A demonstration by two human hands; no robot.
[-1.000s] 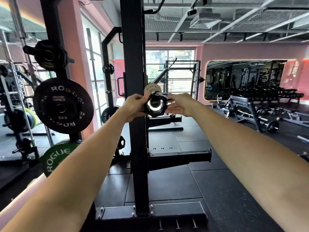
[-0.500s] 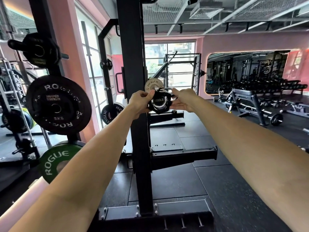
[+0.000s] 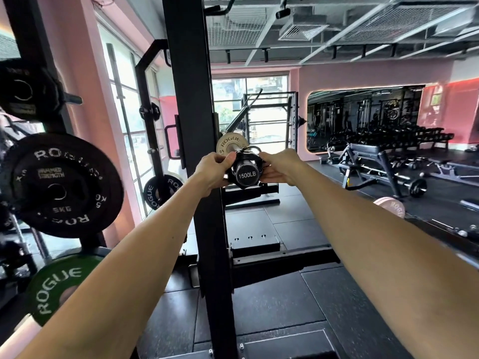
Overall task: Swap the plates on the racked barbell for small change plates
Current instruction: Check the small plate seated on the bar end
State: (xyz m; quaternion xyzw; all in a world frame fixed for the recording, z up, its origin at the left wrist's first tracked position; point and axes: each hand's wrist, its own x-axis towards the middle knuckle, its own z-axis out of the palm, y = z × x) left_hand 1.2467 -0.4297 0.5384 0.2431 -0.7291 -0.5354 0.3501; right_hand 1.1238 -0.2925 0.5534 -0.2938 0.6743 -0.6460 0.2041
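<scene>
A small pale change plate (image 3: pixel 231 145) marked ROGUE sits upright on the racked barbell sleeve (image 3: pixel 246 174), whose end cap reads 1500LB.

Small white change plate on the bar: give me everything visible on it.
The small round white change plate sits upright on the barbell sleeve, face toward the camera, just right of the black rack upright. It reads "ROGUE" across the top and "05" at lower left; the finish looks painted or coated. Its lower edge is hidden behind the black collar that both hands grip, left hand and right hand.

Barbell collar (image 3: pixel 248 161) behind hands (image 3: pixel 212 172)
</scene>
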